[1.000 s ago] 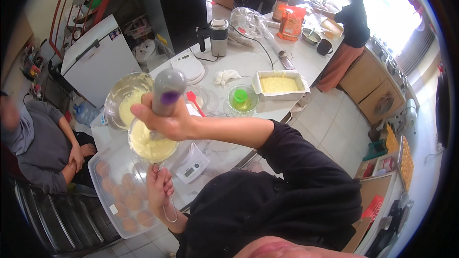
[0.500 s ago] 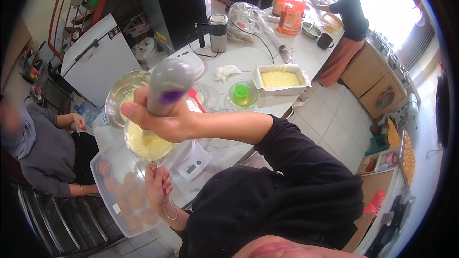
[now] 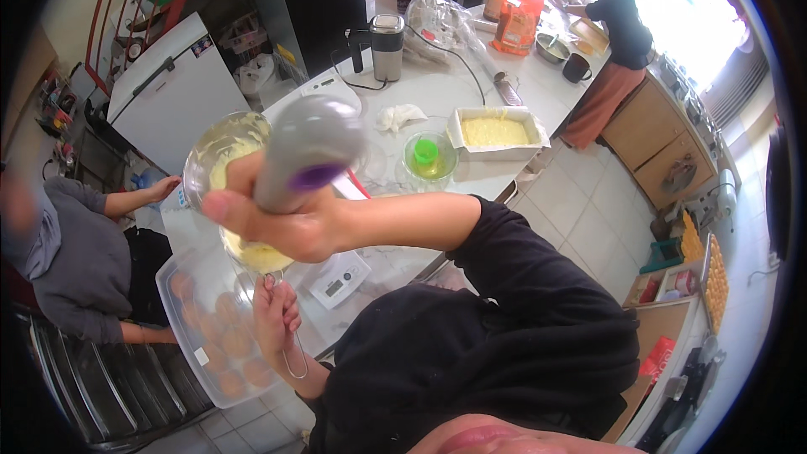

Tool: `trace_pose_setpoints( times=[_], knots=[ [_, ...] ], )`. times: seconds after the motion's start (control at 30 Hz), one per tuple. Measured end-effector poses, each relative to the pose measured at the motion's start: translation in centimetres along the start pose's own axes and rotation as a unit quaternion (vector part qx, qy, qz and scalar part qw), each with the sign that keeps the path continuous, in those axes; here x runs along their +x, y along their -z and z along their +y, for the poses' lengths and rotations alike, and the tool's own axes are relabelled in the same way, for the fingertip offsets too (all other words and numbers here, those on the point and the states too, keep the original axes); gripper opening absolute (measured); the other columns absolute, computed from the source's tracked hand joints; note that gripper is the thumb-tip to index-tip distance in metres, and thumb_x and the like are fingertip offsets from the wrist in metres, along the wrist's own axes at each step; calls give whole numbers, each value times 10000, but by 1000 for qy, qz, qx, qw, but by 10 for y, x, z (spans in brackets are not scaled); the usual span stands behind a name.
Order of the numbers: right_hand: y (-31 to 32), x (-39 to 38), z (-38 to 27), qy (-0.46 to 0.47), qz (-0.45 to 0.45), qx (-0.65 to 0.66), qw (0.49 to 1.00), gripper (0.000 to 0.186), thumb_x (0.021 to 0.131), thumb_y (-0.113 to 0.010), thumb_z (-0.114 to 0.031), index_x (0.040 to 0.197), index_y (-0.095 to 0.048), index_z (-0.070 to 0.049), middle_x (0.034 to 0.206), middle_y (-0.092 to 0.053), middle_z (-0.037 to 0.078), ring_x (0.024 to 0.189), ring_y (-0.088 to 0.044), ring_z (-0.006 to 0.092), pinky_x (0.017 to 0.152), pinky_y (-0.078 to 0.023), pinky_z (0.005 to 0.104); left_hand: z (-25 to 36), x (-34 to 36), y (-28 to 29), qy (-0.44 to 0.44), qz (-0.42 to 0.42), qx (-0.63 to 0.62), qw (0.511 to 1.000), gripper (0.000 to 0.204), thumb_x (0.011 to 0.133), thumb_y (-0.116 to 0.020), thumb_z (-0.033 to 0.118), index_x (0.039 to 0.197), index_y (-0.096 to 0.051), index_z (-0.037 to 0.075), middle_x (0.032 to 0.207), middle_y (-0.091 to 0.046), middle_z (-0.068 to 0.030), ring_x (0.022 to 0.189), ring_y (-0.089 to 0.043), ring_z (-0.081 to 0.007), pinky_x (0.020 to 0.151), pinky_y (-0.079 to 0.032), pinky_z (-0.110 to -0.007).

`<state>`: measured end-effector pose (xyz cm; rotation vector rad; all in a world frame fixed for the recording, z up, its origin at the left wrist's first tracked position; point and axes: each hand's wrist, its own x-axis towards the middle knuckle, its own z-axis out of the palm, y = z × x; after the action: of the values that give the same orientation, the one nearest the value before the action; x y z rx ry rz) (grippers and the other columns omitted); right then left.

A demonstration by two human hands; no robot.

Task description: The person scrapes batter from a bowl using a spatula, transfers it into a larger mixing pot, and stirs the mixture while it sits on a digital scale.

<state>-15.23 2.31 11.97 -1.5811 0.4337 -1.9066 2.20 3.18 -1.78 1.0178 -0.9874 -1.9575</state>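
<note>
Just left of the white scale (image 3: 354,270), left hand (image 3: 276,318) grips a wire-handled vessel (image 3: 262,269) of yellow mix (image 3: 250,253); right hand (image 3: 290,223), up-left of scale, clasps grey purple-buttoned appliance (image 3: 313,139).

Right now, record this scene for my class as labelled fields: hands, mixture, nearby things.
Right hand: grips grey handheld tool with purple patch
Left hand: grips wire handle
Below right hand: pale yellow mixture
Beyond it: metal bowl, smeared inside
Right of left hand: white scale
Left of left hand: clear tub, round brown items inside
</note>
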Motion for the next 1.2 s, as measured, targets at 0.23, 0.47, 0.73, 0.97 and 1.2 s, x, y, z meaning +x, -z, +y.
trace_pose_setpoints(
  times=[0.23,0.47,0.73,0.97,1.2],
  knots=[
    [11,8,25,6,20,39,999,147,757,-553,-77,627,-490,-45,500,-415,-33,461,-375,40,415,-303,211,0,-7,-2,27,49,29,998,146,826,-450,106,824,-312,154,568,-336,20,357,-272,-18,285,-234,-138],
    [34,41,-1,15,52,164,985,341,803,-518,-107,504,-358,-69,392,-329,-12,324,-267,56,324,-203,207,1,-6,0,35,-19,-4,999,168,824,-448,100,861,-293,155,569,-333,12,357,-270,-16,287,-234,-139],
    [33,37,23,22,39,41,998,346,825,-472,-136,515,-335,-63,393,-316,-4,341,-273,68,347,-208,219,1,-11,-2,27,-25,-18,999,178,809,-439,70,879,-297,150,575,-344,5,349,-266,-12,279,-223,-131],
    [37,16,57,-97,64,103,988,297,800,-519,-151,541,-405,-61,436,-386,0,360,-343,67,338,-237,211,3,-4,-1,36,-31,24,999,174,827,-443,101,859,-277,141,561,-334,8,348,-264,-12,280,-231,-140],
    [42,34,28,-74,-61,114,989,316,833,-449,-137,543,-361,-52,412,-341,19,349,-292,92,351,-220,239,-1,0,1,17,-28,18,999,170,827,-427,84,803,-270,145,553,-334,3,336,-257,-14,269,-225,-138]
  ],
)
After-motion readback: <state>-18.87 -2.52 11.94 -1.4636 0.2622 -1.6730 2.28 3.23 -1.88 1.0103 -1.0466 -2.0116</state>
